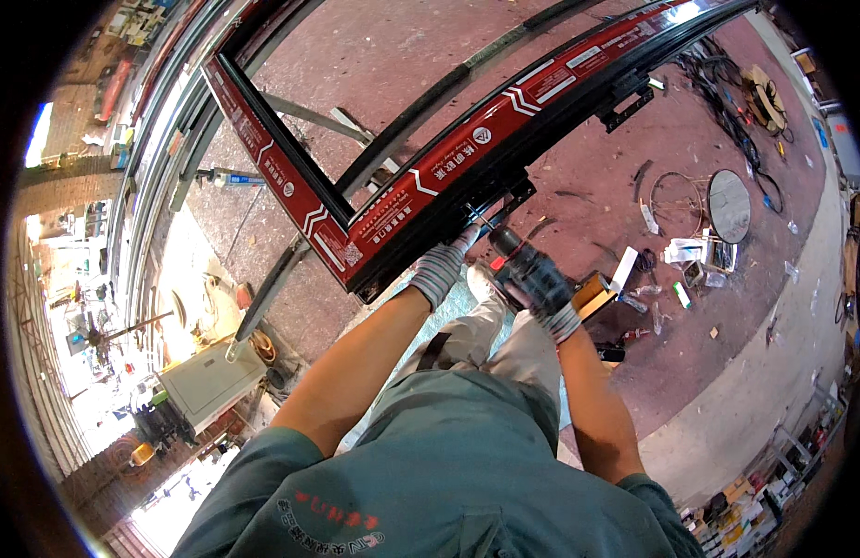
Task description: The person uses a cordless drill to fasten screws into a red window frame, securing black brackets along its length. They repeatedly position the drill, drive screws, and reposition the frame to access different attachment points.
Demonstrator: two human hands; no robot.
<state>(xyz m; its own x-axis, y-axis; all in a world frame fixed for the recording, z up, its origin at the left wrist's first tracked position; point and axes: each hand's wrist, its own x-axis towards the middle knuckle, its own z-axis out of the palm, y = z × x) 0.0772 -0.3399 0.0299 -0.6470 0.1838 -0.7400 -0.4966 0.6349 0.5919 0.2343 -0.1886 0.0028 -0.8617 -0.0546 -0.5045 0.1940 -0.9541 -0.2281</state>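
Observation:
A window or door frame (383, 212) with red printed film and a black edge lies before me, its near corner just beyond my left forearm. My right hand (549, 302), in a striped, dark-palmed glove, is closed around a power drill (507, 242). The drill's bit points up and left at a black metal bracket (518, 193) on the frame's side edge. My left hand (441, 268), in a striped glove, lies against that edge with its fingertips drawn together beside the bit's tip. Whatever those fingertips pinch is too small to make out.
Dark curved bars (393, 144) run beneath the frame. On the reddish floor to the right lie a round mirror-like disc (729, 206), black cables (732, 112), an open box (593, 296) and scattered plastic bags. Long profiles (160, 130) and a pale cabinet (216, 379) stand left.

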